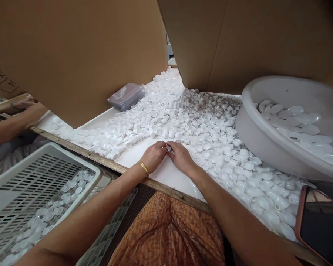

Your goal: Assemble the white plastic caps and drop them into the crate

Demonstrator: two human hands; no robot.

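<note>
My left hand (154, 155), with a gold bangle at the wrist, and my right hand (180, 155) meet over the bare front part of the white tabletop (166, 173). Both are closed, fingertips together, pinching a small white plastic piece (169, 148) mostly hidden by the fingers. Just beyond them spreads a thick layer of small glossy white plastic pieces (161, 118). Some look like tiny cups, others like oval discs.
At right stands a large white tub (246, 136) with white oval pieces inside; a phone (319, 221) lies before it. Low left is a slatted basket (51, 147) holding white pieces. Cardboard panels (80, 48) rise behind, beside a plastic-wrapped packet (127, 96). Another person's arms (16, 118) show far left.
</note>
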